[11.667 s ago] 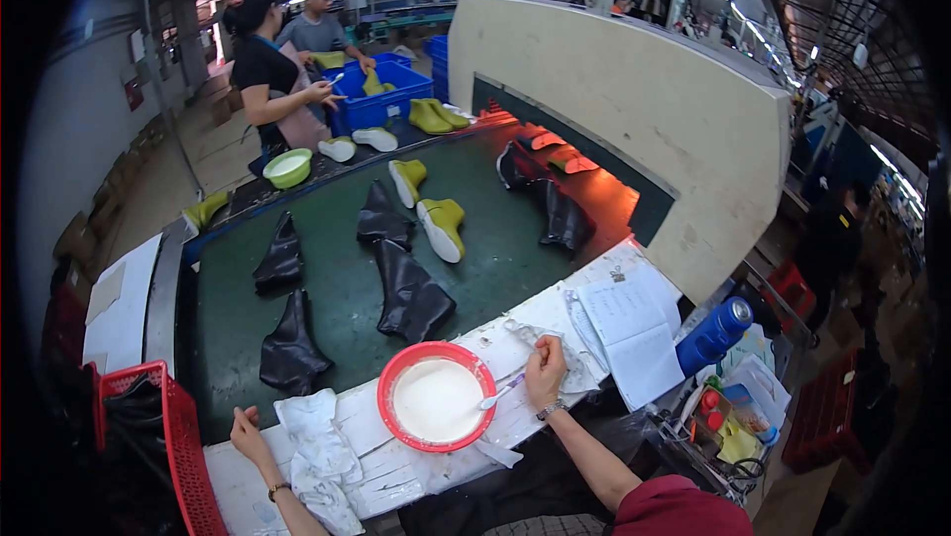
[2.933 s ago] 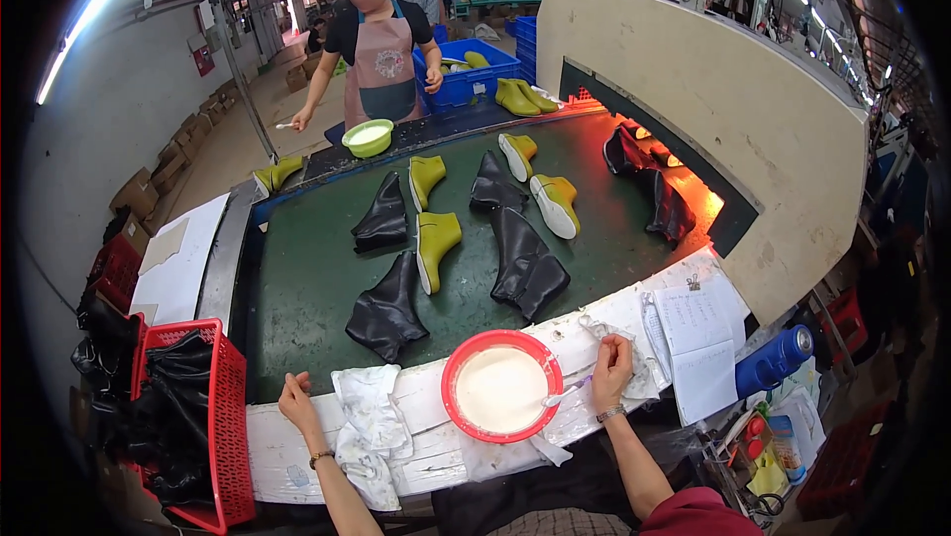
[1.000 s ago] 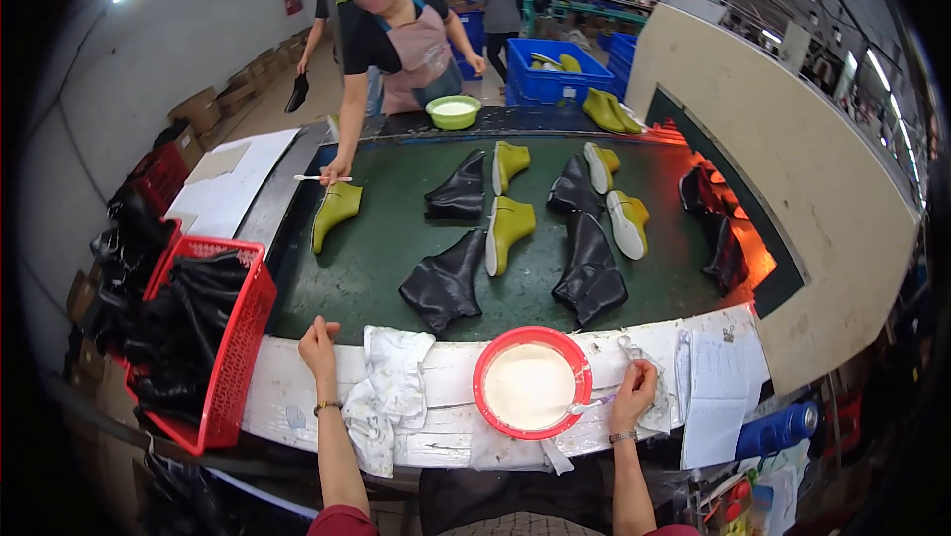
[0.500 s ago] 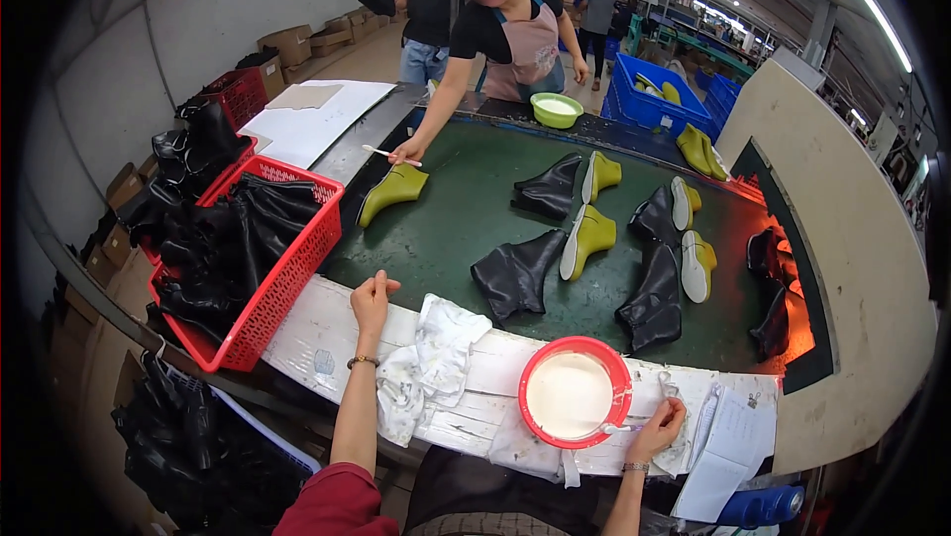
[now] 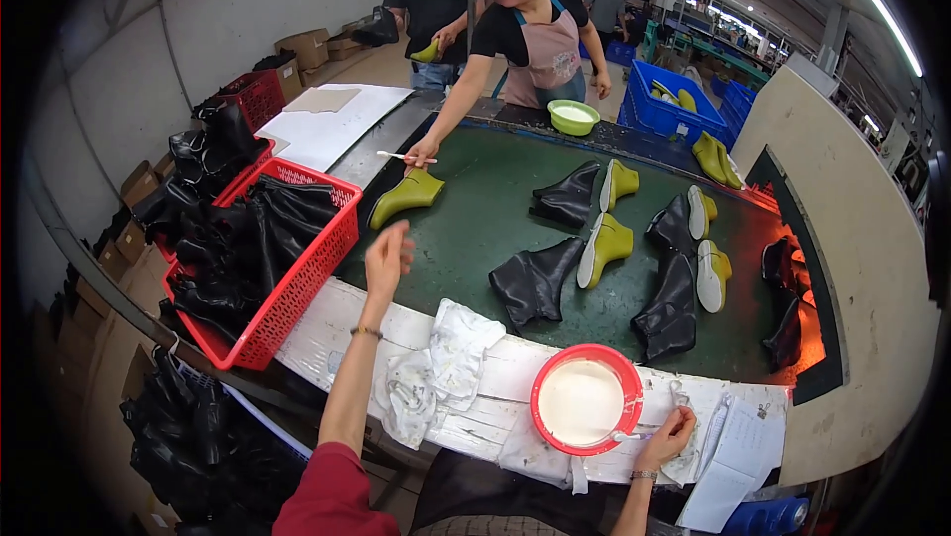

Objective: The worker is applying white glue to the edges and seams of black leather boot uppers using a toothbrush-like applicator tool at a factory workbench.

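My left hand, slightly blurred with its fingers loosely apart, is over the near left edge of the green work surface and holds nothing. Just beyond it stands a yellow-green shoe last; a co-worker's hand with a white-handled brush is at its top. At the lower right my right hand pinches a pale brush, which reaches to the rim of a red bowl of cream-white liquid. Black boot uppers and more yellow-green lasts with pale undersides lie on the surface.
Red crates heaped with black boot uppers stand at left. White rags lie on the near ledge, papers at right. A green bowl and blue crate are at the far side. An orange-glowing opening borders the right.
My left hand has moved forward, closer to the nearest-left last, its fingers loosening. My right hand stays by the red bowl with the brush. A person behind now shows a yellow-green last in hand.
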